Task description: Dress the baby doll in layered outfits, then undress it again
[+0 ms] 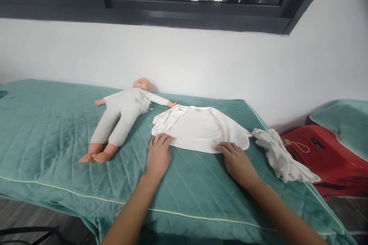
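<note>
A white baby shirt [198,128] lies spread on the green quilted cover, its small neck label facing up. My left hand [160,152] is at the shirt's lower left edge, fingers bent and closed on the hem. At the lower right edge, my right hand [236,160] has its fingers pinched on the hem too. The thumbs are mostly hidden. Left of the shirt lies a baby doll [123,111] on its back with a white cloth body. One doll hand touches the shirt's upper left edge.
A crumpled white printed garment [281,155] lies at the bed's right edge. Beyond it stands a red plastic object [327,153], partly under green cloth. The green quilted cover [51,134] runs along a white wall [86,49] below a dark-framed window [184,15].
</note>
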Available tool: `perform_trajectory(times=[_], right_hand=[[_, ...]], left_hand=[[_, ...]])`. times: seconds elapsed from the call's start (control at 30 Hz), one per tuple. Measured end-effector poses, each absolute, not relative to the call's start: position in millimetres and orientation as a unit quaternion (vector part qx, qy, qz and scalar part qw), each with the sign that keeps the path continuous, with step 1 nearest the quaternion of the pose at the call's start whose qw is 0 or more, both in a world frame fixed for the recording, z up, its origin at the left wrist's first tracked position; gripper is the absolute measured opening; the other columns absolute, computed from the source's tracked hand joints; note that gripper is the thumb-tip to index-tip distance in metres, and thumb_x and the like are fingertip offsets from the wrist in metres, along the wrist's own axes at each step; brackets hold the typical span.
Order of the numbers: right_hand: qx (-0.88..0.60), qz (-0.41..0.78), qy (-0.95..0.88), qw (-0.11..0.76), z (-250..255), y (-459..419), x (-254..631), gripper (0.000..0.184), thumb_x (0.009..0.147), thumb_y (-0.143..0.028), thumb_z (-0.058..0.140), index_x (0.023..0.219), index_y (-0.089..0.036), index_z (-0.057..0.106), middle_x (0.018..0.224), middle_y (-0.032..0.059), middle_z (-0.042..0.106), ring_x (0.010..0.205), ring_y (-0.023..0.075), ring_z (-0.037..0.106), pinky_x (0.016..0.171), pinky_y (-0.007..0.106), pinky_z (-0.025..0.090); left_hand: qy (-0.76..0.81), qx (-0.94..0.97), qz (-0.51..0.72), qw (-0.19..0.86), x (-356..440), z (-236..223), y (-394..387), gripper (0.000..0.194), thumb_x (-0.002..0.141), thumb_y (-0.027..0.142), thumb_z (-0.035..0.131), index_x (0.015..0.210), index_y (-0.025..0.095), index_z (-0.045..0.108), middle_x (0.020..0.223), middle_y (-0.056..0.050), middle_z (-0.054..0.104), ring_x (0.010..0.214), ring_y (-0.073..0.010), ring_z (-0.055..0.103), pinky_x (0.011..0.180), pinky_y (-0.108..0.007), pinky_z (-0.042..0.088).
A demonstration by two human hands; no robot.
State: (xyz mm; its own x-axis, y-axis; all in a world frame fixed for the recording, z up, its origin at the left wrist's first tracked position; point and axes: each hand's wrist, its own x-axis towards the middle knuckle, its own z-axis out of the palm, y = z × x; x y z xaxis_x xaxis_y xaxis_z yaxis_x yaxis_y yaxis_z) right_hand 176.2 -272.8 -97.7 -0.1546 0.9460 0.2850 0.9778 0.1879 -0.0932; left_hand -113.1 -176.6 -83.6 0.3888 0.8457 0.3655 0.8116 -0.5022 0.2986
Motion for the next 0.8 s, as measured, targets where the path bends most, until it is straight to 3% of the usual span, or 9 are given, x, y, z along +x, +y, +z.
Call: perform_trajectory(times=[0.1,0.4,0.63,0.8], right_hand=[[-0.649,-0.068,-0.747,0.128,-94.1,-268.0,173.9,0.037,0.091,-0.009,0.039,0.115,-0.021,0.064,0.119,0.008,0.064,0.108,0.0251,0.055,0.091,0.039,0.044],[-0.665,-0.143,-0.709,0.186,-96.0,-265.1,173.2,0.019,0.089,-0.01,0.05,0.089,-0.02,0.066,0.094,0.0048,0.069,0.095,0.0234,0.056,0.082,0.036,0.038],[-0.673,-0.165,-0.691,0.204,-98.7,-269.9,177.5,0.022,0.082,-0.004,0.051,0.078,-0.021,0.065,0.082,0.0022,0.07,0.088,0.0225,0.056,0.082,0.037,0.035],[-0.663,-0.119,-0.686,0.276,-92.0,-250.2,159.8,0.032,0.079,0.0,0.043,0.091,-0.02,0.065,0.096,0.0048,0.069,0.097,0.0233,0.057,0.086,0.036,0.04]], left_hand=[[0.492,0.837,0.238,0.024,-113.9,-83.2,-171.5,0.035,0.091,0.01,0.041,0.11,0.025,0.067,0.116,-0.005,0.067,0.114,-0.022,0.054,0.099,-0.039,0.043],[0.452,0.855,0.254,-0.007,-110.3,-82.4,-181.4,0.022,0.087,0.009,0.05,0.095,0.021,0.065,0.102,-0.005,0.067,0.103,-0.0243,0.055,0.086,-0.04,0.043],[0.423,0.86,0.285,0.028,-112.8,-83.7,-182.8,0.023,0.083,0.006,0.049,0.092,0.021,0.064,0.094,-0.004,0.065,0.096,-0.0224,0.054,0.085,-0.038,0.043],[0.434,0.819,0.366,0.083,-114.7,-89.0,-177.6,0.022,0.091,0.013,0.046,0.1,0.021,0.063,0.1,-0.004,0.066,0.098,-0.0205,0.056,0.09,-0.036,0.044]])
